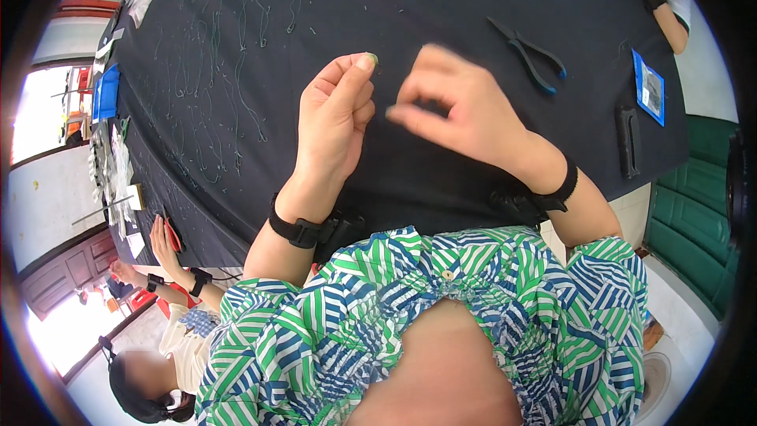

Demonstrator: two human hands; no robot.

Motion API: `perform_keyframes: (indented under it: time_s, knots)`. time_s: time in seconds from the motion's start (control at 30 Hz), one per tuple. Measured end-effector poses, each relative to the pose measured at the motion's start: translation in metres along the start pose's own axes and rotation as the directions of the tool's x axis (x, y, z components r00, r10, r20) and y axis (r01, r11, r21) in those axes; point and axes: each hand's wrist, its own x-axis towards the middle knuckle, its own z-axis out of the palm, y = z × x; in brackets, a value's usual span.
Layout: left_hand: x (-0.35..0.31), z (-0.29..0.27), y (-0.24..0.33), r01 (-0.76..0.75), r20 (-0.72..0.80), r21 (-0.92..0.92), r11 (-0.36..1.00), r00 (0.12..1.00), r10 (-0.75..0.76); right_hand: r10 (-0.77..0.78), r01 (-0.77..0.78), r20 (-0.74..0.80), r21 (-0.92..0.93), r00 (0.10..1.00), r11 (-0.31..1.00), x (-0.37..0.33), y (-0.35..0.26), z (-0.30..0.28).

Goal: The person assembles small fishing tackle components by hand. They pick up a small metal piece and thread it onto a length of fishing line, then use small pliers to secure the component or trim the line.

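My left hand [335, 114] is raised over the black cloth, thumb and forefinger pinched on a small greenish thing [373, 57]. Most of that thing is hidden by the fingertips, so its kind does not show. To the right, my right hand [465, 106] is apart from the left, its fingers curled with a gap between thumb and forefinger. Motion blurs its fingertips, and any thin thread in them cannot be made out. Thin dark green cords [240, 71], several with small metal loops or pins at their ends, lie on the cloth left of my hands.
Long-nose pliers [530, 55] with blue-black handles lie to the right. Farther right are a blue packet [648, 87] and a black bar-shaped case [628, 142]. Another person's arm [658, 4] reaches in at the far right; a co-worker's hand [163, 244] is near red-handled pliers [173, 235] at left.
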Motion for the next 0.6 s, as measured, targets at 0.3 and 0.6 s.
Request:
perform_keyframes:
  time_s: [0.3, 0.6]
  knots:
    - [-0.007, 0.009, 0.000, 0.016, -0.009, 0.087, 0.996, 1.000, -0.015, 0.495, -0.492, 0.209, 0.670, 0.844, 0.556, 0.006, -0.007, 0.008]
    - [-0.007, 0.006, -0.002, -0.005, -0.020, 0.051, 0.999, 1.000, 0.006, 0.477, -0.429, 0.204, 0.794, 0.855, 0.430, 0.003, 0.004, 0.015]
